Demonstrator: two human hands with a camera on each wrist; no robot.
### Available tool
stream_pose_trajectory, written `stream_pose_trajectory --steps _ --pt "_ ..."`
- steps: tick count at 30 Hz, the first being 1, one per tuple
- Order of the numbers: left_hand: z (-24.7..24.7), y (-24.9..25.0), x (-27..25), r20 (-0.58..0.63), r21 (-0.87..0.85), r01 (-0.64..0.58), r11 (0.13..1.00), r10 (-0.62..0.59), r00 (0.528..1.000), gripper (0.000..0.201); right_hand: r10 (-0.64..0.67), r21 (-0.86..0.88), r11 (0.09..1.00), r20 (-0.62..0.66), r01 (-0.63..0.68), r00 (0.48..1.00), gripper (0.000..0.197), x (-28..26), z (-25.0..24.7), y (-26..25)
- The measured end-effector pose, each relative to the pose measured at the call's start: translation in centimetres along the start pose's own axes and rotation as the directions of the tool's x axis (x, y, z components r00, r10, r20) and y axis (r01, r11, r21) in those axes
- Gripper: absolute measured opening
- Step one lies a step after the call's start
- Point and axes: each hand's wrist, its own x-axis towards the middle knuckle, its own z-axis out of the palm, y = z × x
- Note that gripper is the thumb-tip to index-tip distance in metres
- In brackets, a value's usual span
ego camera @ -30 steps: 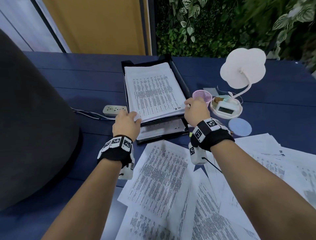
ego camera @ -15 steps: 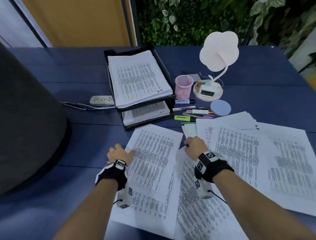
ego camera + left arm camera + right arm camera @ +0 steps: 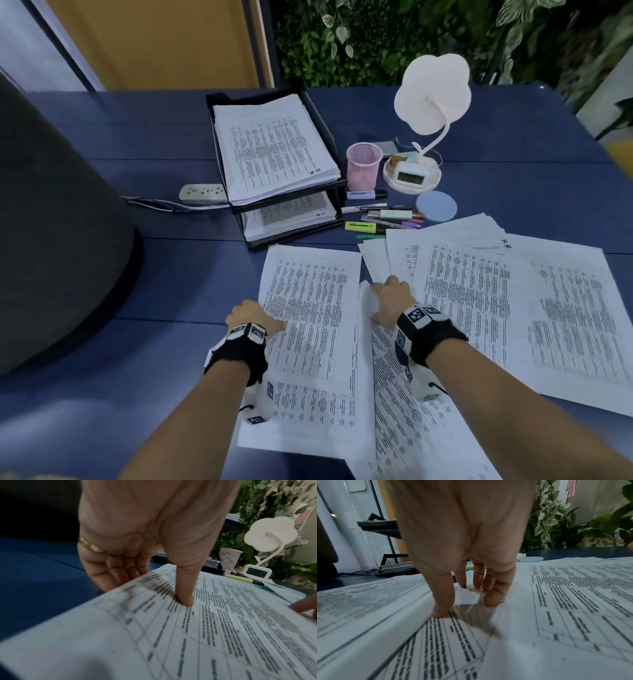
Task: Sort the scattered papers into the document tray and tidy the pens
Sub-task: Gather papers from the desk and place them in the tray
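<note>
Several printed sheets lie scattered on the near part of the blue table. My left hand (image 3: 263, 318) is at the left edge of the nearest sheet (image 3: 308, 342). In the left wrist view its thumb (image 3: 186, 599) presses on top while the fingers (image 3: 118, 574) reach under the edge. My right hand (image 3: 387, 294) sits on the neighbouring sheet (image 3: 394, 394), whose top corner is bunched up between thumb and fingertips (image 3: 493, 599). The black two-tier document tray (image 3: 214, 99) stands further back with paper stacks in both tiers. Loose pens and highlighters (image 3: 383, 219) lie to its right.
A pink mesh cup (image 3: 363, 166), a white cloud-shaped lamp with a clock base (image 3: 430, 92) and a blue coaster (image 3: 436, 205) stand behind the pens. More sheets (image 3: 513, 308) overlap at the right. A power strip (image 3: 202, 192) lies left of the tray. A dark chair back (image 3: 51, 222) fills the left.
Both hands have left the stack in the tray's top tier and come back to the near sheets. Over the last half second they have stayed on those sheets.
</note>
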Motion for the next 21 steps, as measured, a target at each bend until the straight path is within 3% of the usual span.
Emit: stream_pose_trajectory --steps 3,8,12,16,17,18,21 --pt "0.2 0.3 -0.4 0.083 -0.172 0.04 0.984 -0.026 0.996 0.084 -0.005 -0.015 1.0 0.008 0.005 1.0 0.062 0.1 -0.3 0.3" --pt "0.8 0.5 -1.1 0.097 -0.311 -0.064 0.948 0.099 0.99 0.033 0.021 0.179 0.984 -0.032 -0.015 0.999 0.034 0.2 0.0 1.4" --pt "1.8 0.9 -1.8 0.056 -0.177 -0.21 0.961 0.223 0.973 0.054 0.066 0.381 0.924 -0.089 -0.027 0.994 0.029 0.1 0.2 1.9" --pt "2.6 1.1 -2.8 0.019 0.069 -0.37 0.926 0.37 0.929 0.075 0.139 0.701 0.707 -0.006 -0.095 0.99 0.028 -0.6 -0.4 1.6" --pt "2.8 1.1 -2.9 0.029 0.077 -0.379 0.922 0.378 0.925 0.077 0.136 0.718 0.69 0.002 -0.096 0.991 0.027 -0.8 -0.5 1.4" --pt "2.8 1.1 -3.1 0.04 0.081 -0.387 0.919 0.385 0.922 0.079 0.106 0.677 0.733 -0.021 -0.064 0.994 0.032 -1.0 -0.2 1.4" --pt "2.5 1.5 -3.4 0.064 0.074 -0.371 0.926 0.367 0.928 0.087 0.071 0.679 0.732 0.01 -0.059 0.997 0.058 -1.2 0.4 1.6"
